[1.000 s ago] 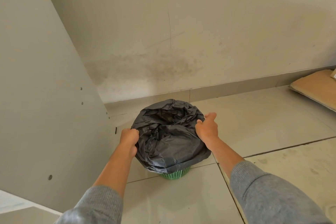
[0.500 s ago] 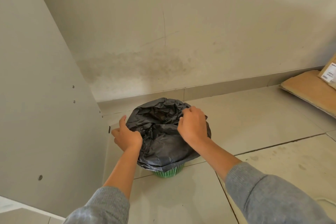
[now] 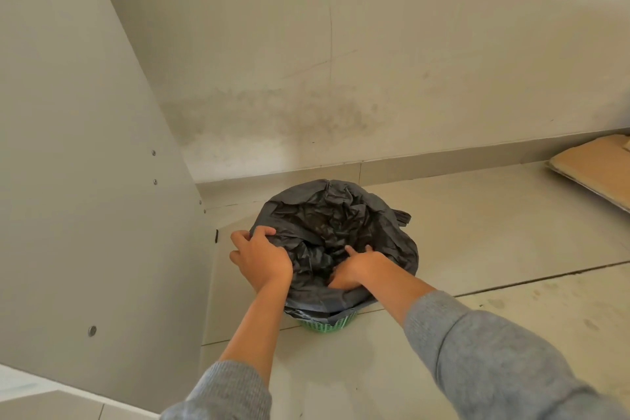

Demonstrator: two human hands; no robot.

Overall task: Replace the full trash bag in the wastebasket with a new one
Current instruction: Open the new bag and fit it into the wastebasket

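Trash bag: a crumpled black trash bag lines the wastebasket, its edge folded out and down over the rim; a loose tail of plastic sticks out on the far right side, well beyond the right fingers.
Wastebasket: a green wastebasket of latticed plastic stands on the floor; only its lower near part shows, below and between the two wrists, under the hanging bag edge.
Left hand: the left hand lies on the bag's left rim, palm down, its fingers curled over the plastic edge and gripping it.
Right hand: the right hand reaches down inside the bag's mouth at the near side; its fingers are curled into the folds of plastic, the thumb pointing up. The fingertips are buried in the bag, so how firmly they pinch it cannot be told.
Sleeves: grey knit sleeves cover both forearms short of the wrists.
Floor: pale tiled floor carries the wastebasket.
Panel: a light board with small screws stands just left of the left fingers.
Wall: a stained wall rises beyond the fingers.
Cardboard: flat cardboard lies far to the right of the right fingers.
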